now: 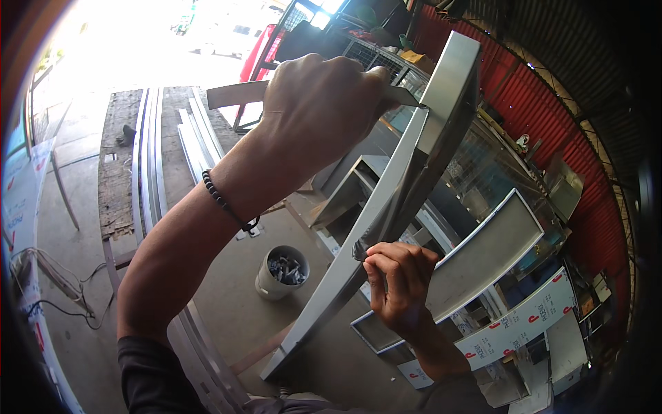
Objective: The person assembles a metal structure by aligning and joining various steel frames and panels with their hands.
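Note:
My left hand is closed around a flat metal strip, perhaps a blade; its broad end sticks out on the left. On the right its narrow tip touches the joint near the top of a long silver metal frame that stands tilted. Lower down, my right hand pinches a crumpled end of thin, dark see-through film at the frame's edge. The film seems to stretch up along the frame toward the joint. My left fist hides the middle of the strip.
A bucket of metal offcuts stands on the floor left of the frame. Long metal profiles lie on a worn board. At right are a framed panel, printed sheet strips and a red corrugated wall. Cables hang at left.

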